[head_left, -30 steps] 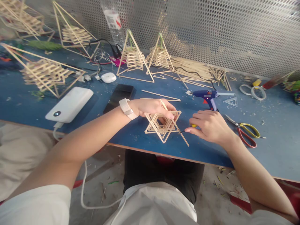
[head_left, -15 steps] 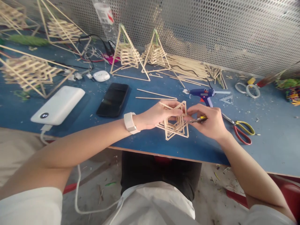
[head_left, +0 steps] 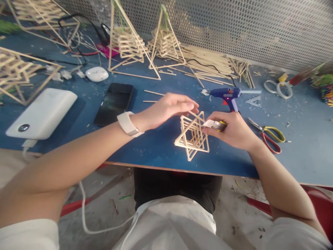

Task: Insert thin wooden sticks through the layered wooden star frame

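Note:
A star-shaped frame of stacked thin wooden sticks (head_left: 186, 142) is at the front of the blue table. My left hand (head_left: 173, 108) is just above its far left side, fingers stretched out and thumb apart; whether the fingertips touch the sticks is unclear. My right hand (head_left: 230, 130) is closed around a utility knife (head_left: 214, 125), whose shiny metal part and a bit of yellow show. Its fingertips are at the frame's right side. Two loose sticks (head_left: 153, 92) lie partly hidden behind my left hand.
A blue glue gun (head_left: 226, 93) and scissors (head_left: 272, 135) lie right. A phone (head_left: 114, 102), white power bank (head_left: 43, 113) and white case (head_left: 97, 74) lie left. Behind are stick pyramids (head_left: 130, 45), a pile of sticks (head_left: 208, 64) and tape rings (head_left: 284, 90).
My left hand has let go of the star frame and moved up and left from it. The frame has turned slightly. The knife in my right hand has tilted, showing its flat side.

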Available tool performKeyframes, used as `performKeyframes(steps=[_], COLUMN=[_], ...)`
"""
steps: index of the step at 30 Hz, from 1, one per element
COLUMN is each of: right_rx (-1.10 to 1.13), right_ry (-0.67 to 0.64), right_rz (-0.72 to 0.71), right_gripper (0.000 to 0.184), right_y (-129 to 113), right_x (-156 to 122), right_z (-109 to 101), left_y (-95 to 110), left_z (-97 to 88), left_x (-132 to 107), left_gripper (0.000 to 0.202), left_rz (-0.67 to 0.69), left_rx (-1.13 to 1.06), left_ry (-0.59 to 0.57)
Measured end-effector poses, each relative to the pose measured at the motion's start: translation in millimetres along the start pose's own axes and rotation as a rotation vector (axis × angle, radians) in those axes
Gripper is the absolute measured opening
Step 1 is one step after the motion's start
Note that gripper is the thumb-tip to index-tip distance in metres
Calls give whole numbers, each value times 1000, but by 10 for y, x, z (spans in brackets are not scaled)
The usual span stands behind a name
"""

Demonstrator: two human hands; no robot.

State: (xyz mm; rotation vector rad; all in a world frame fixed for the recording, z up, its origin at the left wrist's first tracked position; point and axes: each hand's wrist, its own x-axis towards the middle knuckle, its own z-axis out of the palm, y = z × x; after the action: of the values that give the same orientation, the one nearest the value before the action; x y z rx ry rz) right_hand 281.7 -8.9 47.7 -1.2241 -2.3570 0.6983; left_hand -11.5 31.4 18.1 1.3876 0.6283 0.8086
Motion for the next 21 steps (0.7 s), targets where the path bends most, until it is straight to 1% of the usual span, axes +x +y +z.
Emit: performKeyframes(steps=[1, 2, 4, 5, 8, 10, 14, 17, 19, 21], right_rx=[-8, -12, -12, -13, -12, 2, 9, 22, 27, 28], right_ry=[6, 12, 28, 37, 55, 56, 63, 74, 83, 88], right_rz=[0, -2, -16, -22, -24, -35, -143, -172, -159, -140], right_gripper=[28, 28, 29, 30, 28, 24, 12, 9, 9, 12], right_y=[4, 4, -13, -27, -77, -98, -95, -78, -75, -78], right_x=[-1, -2, -3, -3, -3, -4, -10, -11, -5, 5], right_z=[9, 19, 37, 46, 62, 69, 79, 85, 85, 81], left_y=[49, 96, 167, 185, 170, 125, 68, 84, 108, 130], left_z=[-38, -62, -74, -68, -46, -48, -60, -24, 16, 53], left_x=[-7, -18, -45, -56, -67, -57, -46, -74, -101, -125], left_gripper=[39, 40, 40, 37, 19, 14, 14, 14, 13, 13], left_rz=[64, 107, 164, 187, 289, 338, 374, 394, 362, 300], left_rx=[116, 204, 333, 401, 671, 800, 858, 874, 883, 894], left_ry=[21, 18, -13, -31, -55, -74, -104, -97, -101, -146])
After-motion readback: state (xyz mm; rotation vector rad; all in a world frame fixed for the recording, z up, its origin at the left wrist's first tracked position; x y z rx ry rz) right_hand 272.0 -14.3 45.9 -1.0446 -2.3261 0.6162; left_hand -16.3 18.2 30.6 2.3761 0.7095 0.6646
